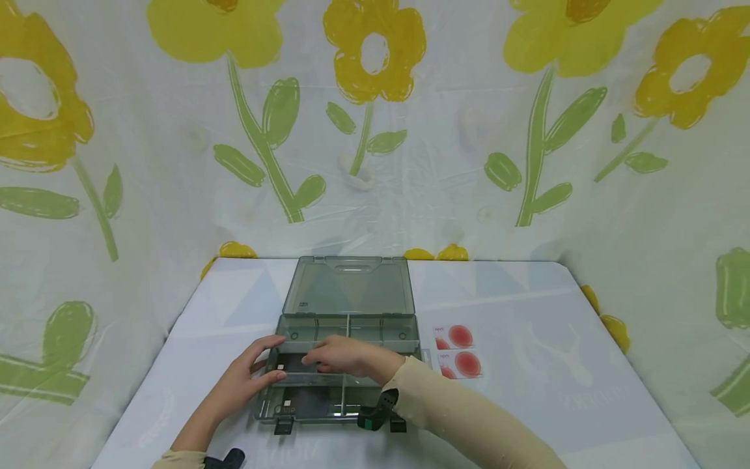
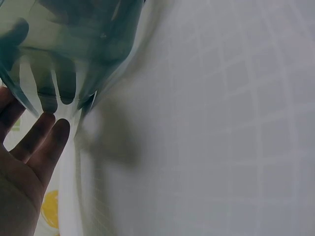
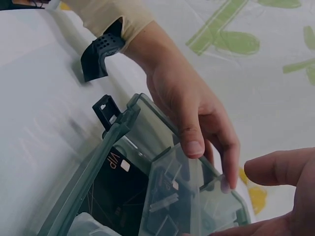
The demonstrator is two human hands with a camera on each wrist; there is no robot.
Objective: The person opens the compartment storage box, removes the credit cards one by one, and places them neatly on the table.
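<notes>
A grey see-through organizer box lies with its lid folded back. My left hand rests at its left end, thumb and index fingertip on the edge. In the left wrist view, the fingers lie extended against the outside wall. My right hand reaches over the middle row, fingers pointing left into the left compartment, where a dark card shows. In the right wrist view its thumb stands apart with nothing against it; the fingertips below are cut off. A black VIP card lies in the near-left compartment.
Two white cards with red circles, an upper card and a lower card, lie right of the box. Two dark latches, one of them the left latch, stick out from its front. A white flowered curtain surrounds the table.
</notes>
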